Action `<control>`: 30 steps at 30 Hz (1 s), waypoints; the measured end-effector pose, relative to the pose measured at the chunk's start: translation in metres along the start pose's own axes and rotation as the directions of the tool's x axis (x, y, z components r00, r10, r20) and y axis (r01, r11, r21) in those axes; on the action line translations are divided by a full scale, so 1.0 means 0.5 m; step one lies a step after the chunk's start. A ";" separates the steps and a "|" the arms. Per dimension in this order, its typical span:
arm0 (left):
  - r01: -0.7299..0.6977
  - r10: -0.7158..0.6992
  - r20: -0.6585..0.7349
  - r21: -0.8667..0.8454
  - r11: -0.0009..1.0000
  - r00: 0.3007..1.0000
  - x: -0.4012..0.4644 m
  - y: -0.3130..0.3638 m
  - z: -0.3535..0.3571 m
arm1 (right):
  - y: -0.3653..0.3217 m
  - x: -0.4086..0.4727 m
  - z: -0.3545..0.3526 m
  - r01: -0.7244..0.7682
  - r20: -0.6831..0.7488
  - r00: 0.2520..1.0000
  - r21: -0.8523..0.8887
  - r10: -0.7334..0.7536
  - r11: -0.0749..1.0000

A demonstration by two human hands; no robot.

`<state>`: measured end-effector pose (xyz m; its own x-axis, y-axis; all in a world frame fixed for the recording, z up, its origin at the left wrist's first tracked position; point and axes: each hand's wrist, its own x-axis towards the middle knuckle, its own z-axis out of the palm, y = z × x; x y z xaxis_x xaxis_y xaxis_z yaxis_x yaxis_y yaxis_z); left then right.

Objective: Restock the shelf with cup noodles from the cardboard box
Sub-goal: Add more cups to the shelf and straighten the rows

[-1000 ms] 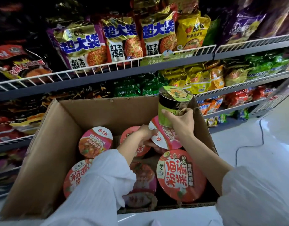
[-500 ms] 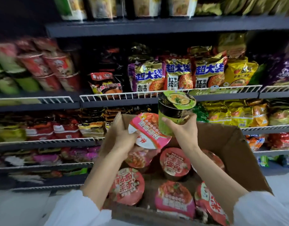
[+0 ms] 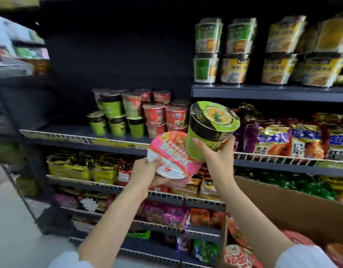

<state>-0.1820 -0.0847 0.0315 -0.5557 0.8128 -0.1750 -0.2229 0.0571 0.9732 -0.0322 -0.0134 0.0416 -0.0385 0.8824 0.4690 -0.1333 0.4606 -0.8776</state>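
Observation:
My left hand (image 3: pixel 145 172) grips a pink-lidded noodle bowl (image 3: pixel 171 155), tilted with its lid facing me. A green and black cup noodle (image 3: pixel 211 130) is held up by my right hand (image 3: pixel 219 157), fingers curled round its base. Both are raised in front of the shelf (image 3: pixel 89 140) that carries several green and red cup noodles (image 3: pixel 137 115). The cardboard box (image 3: pixel 286 209) sits at the lower right, with red-lidded bowls (image 3: pixel 236 254) showing inside.
Stacked square noodle tubs (image 3: pixel 234 51) fill the upper right shelf. Bagged noodles (image 3: pixel 302 140) line the wire-fronted shelves to the right and below. The shelf's left part beside the cups is dark and bare. Pale floor (image 3: pixel 14 229) lies at the lower left.
Both hands have lifted their noodles out of the box and up toward the cup shelf. My view has swung left and upward; the box now sits at the lower right.

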 end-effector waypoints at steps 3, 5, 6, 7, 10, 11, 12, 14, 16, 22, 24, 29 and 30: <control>-0.007 0.005 -0.069 -0.034 0.999 0.998 0.032 0.029 -0.113 | 0.007 -0.008 0.125 0.031 0.083 0.996 0.043 -0.034 0.999; -0.025 0.019 -0.106 -0.054 0.998 0.994 0.066 0.046 -0.186 | 0.018 -0.005 0.209 0.038 0.143 0.989 0.074 -0.048 0.997; -0.035 0.028 -0.122 -0.058 0.998 0.992 0.085 0.055 -0.221 | 0.023 -0.002 0.253 0.041 0.169 0.984 0.090 -0.056 0.995; -0.043 0.034 -0.137 -0.063 0.997 0.990 0.108 0.065 -0.255 | 0.028 0.003 0.298 0.043 0.189 0.980 0.105 -0.063 0.994; -0.046 0.032 -0.189 -0.067 0.997 0.981 0.185 0.097 -0.350 | 0.058 0.029 0.436 0.047 0.251 0.965 0.126 -0.078 0.991; -0.044 0.029 -0.208 -0.069 0.997 0.978 0.212 0.109 -0.381 | 0.069 0.040 0.482 0.048 0.267 0.960 0.125 -0.080 0.991; -0.045 0.029 -0.224 -0.067 0.997 0.974 0.241 0.122 -0.412 | 0.082 0.052 0.530 0.049 0.282 0.956 0.128 -0.084 0.991; -0.055 0.038 -0.256 -0.062 0.997 0.966 0.295 0.153 -0.476 | 0.102 0.081 0.624 0.035 0.308 0.948 0.150 -0.081 0.988; -0.081 0.062 -0.298 -0.051 0.995 0.952 0.349 0.183 -0.540 | 0.116 0.111 0.715 0.014 0.320 0.945 0.172 -0.070 0.985; -0.165 0.139 -0.369 -0.039 0.986 0.919 0.509 0.268 -0.708 | 0.157 0.197 0.962 0.005 0.271 0.961 0.159 -0.049 0.987; -0.160 0.136 -0.354 -0.038 0.986 0.925 0.570 0.289 -0.755 | 0.177 0.229 1.033 -0.003 0.243 0.969 0.131 -0.029 0.991; -0.104 0.083 -0.267 -0.067 0.992 0.960 0.737 0.329 -0.854 | 0.257 0.306 1.171 -0.007 0.050 0.999 -0.004 0.007 1.000; -0.098 0.078 -0.250 -0.069 0.993 0.965 0.767 0.336 -0.870 | 0.276 0.317 1.188 -0.017 0.013 1.000 -0.032 0.017 0.999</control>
<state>-0.7808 -0.0154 0.0628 -0.7536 0.6442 -0.1305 -0.2225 -0.0631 0.9729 -0.6452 0.1327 0.0543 -0.0541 0.8888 0.4551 -0.1008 0.4486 -0.8880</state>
